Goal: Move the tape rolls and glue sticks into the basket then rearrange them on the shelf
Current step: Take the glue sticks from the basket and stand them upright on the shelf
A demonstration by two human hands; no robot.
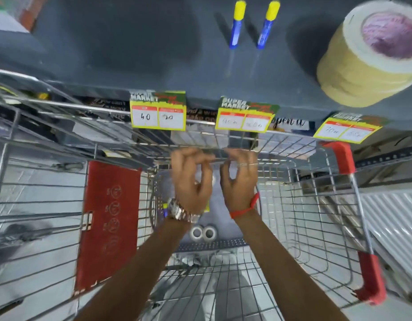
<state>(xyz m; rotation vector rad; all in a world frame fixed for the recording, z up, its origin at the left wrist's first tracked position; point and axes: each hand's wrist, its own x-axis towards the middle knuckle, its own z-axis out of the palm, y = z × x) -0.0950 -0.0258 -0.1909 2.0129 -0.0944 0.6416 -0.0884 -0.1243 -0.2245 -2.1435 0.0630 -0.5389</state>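
Note:
A grey perforated basket (154, 195) sits inside a wire shopping cart (281, 205). Two small clear tape rolls (203, 233) lie on the basket's floor, and a yellow and blue item shows under my left wrist. My left hand (191, 181) and my right hand (239, 179) are side by side above the basket, fingers curled over a thin metal bar (274, 160) at its far side. On the dark shelf (131, 54) above stand two glue sticks (236, 24) (267, 24) with yellow caps, and a stack of beige tape rolls (353, 72) at the right.
Three yellow price tags (157, 117) hang on the shelf's front edge. The cart has a red handle (371, 281) at the right and a red flap (107, 223) at the left. White tiled floor lies below.

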